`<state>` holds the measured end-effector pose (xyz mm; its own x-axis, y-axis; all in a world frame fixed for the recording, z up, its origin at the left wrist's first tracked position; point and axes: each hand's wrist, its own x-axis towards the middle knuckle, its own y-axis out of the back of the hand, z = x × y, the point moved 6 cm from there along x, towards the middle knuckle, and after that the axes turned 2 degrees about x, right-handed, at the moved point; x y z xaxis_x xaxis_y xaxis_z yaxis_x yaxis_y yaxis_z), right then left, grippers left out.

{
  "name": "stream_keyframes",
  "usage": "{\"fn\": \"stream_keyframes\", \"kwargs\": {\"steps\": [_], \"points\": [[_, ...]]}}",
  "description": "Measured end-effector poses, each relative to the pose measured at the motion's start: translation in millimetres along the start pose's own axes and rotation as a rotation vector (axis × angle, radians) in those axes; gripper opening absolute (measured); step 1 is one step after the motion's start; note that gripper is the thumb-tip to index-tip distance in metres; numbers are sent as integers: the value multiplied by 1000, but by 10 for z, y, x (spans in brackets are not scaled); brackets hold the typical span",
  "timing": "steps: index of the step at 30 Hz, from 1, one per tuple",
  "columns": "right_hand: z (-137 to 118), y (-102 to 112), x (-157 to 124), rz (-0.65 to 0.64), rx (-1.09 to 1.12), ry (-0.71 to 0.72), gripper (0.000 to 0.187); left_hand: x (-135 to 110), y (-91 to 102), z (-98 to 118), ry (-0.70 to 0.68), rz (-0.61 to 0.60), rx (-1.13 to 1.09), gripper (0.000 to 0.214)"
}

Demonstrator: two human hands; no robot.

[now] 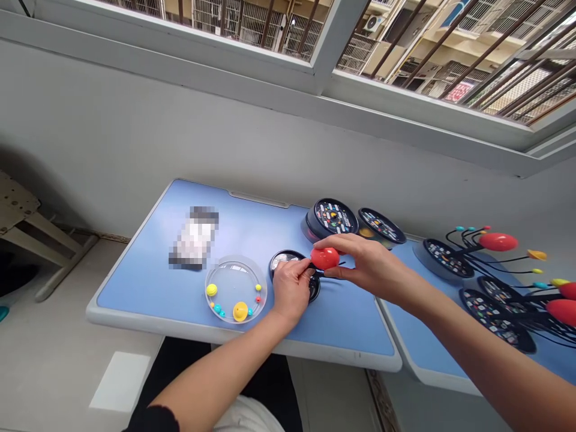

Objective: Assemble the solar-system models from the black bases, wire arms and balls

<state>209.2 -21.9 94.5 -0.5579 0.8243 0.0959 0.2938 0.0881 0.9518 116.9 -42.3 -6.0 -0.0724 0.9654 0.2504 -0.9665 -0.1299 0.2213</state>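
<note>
Over the near table, my right hand (371,264) holds a glossy red ball (324,258) between thumb and fingers. My left hand (290,288) is closed just left of the ball, around a thin black stem that is mostly hidden by the fingers. Under the left hand lies a round black base (315,290), with part of its rim showing. Short black rods (335,271) stick out to the right below the ball. Left of my left hand, a clear round tray (234,279) holds a ringed yellow ball (240,311), a plain yellow ball (211,290) and several small coloured beads.
Behind my hands stand black round containers (335,217) with printed discs. On the adjoining right table (432,336) are several assembled planet models with red balls (498,242) and thin curved arms. A pixelated phone-like rectangle (194,238) lies at left. The wall and window are behind.
</note>
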Motion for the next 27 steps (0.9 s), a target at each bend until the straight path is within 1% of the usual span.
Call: {"fn": "stream_keyframes", "kwargs": {"steps": [4, 9, 12, 17, 20, 22, 24, 27], "points": [[-58, -31, -21, 33, -119, 80, 20, -1, 4, -2, -16, 14, -10, 20], [-72, -59, -20, 22, -176, 123, 19, -12, -5, -5, -21, 13, -1, 19], [-11, -26, 0, 8, -71, 70, 21, -11, -6, -7, -20, 11, -11, 18], [234, -58, 38, -138, 227, -164, 31, -8, -3, -10, -19, 11, 48, 19], [341, -107, 53, -193, 358, -253, 42, -6, -2, -7, -26, 13, 71, 18], [359, -126, 59, -209, 390, -274, 46, -4, -1, -6, -30, 14, 74, 17], [324, -117, 61, -202, 353, -258, 46, -2, 0, -4, -31, 13, 79, 18], [184, -52, 65, -131, 187, -156, 34, -3, -3, 1, -29, 6, 81, 18]]}}
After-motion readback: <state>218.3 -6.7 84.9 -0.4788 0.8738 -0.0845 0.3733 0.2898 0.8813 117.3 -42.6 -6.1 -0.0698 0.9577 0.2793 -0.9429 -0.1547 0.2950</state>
